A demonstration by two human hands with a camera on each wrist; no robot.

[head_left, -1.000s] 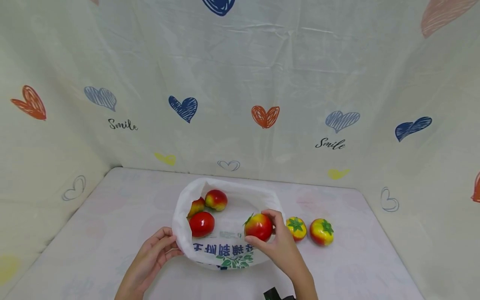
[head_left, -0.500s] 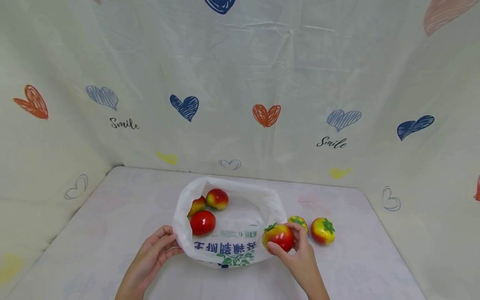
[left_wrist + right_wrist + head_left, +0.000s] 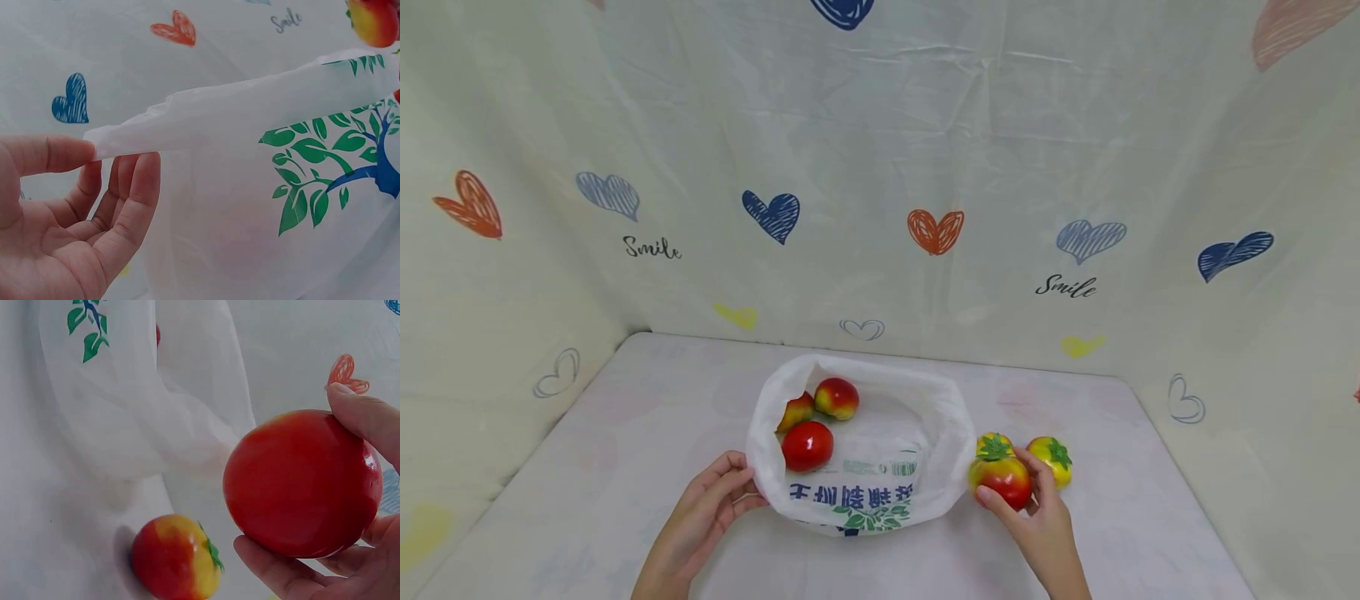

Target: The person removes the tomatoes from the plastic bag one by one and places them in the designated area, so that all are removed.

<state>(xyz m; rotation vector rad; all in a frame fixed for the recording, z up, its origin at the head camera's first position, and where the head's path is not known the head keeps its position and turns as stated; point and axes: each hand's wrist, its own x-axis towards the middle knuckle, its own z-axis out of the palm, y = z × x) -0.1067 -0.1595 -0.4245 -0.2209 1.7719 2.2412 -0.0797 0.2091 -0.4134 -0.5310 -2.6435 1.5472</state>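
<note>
My left hand [image 3: 711,508] pinches the left rim of a white plastic bag [image 3: 951,467], whose mouth gapes toward me. In the left wrist view the thumb and fingertips grip the folded edge of the bag [image 3: 200,206]. Just right of the bag, my right hand [image 3: 1039,521] holds a shiny red-and-yellow tomato [image 3: 1002,483] between thumb and fingers. Its red side fills much of the right wrist view, the tomato [image 3: 300,484] being well above another tomato [image 3: 175,556] on the table. Inside the bag lie a red fruit [image 3: 807,447] and two red-yellow fruits [image 3: 837,398].
Two more tomatoes with green leafy tops stand right of the bag: a nearer tomato [image 3: 996,443], partly hidden by the held one, and a farther tomato [image 3: 1052,457] behind my fingers. A pale cloth with printed hearts [image 3: 935,232] hangs behind the white table [image 3: 700,375].
My right hand has carried the tomato from over the bag's mouth out to the right, beside the other tomatoes. The left hand keeps its grip on the rim.
</note>
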